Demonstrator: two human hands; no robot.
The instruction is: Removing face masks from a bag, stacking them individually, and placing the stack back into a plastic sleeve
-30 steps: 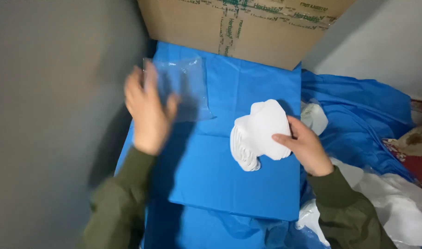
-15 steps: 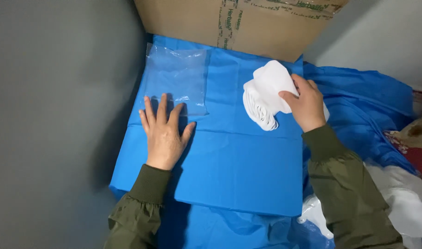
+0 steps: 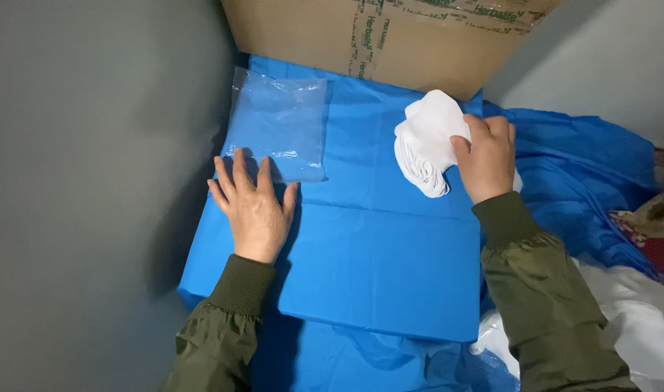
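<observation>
The left hand (image 3: pixel 255 210) is laid flat, fingers spread wide, on the folded blue sheet (image 3: pixel 375 254), fingertips touching a clear plastic bag (image 3: pixel 279 127). A folded white cloth bundle (image 3: pixel 428 141) is gripped by the right hand (image 3: pixel 486 158) at the sheet's far right, near a cardboard box (image 3: pixel 383 40).

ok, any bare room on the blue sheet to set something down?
Yes: the folded blue sheet lies bare between the left hand and right hand, down to its near edge. Crowded: the clear plastic bag far left, the white folded cloth far right by the cardboard box.
</observation>
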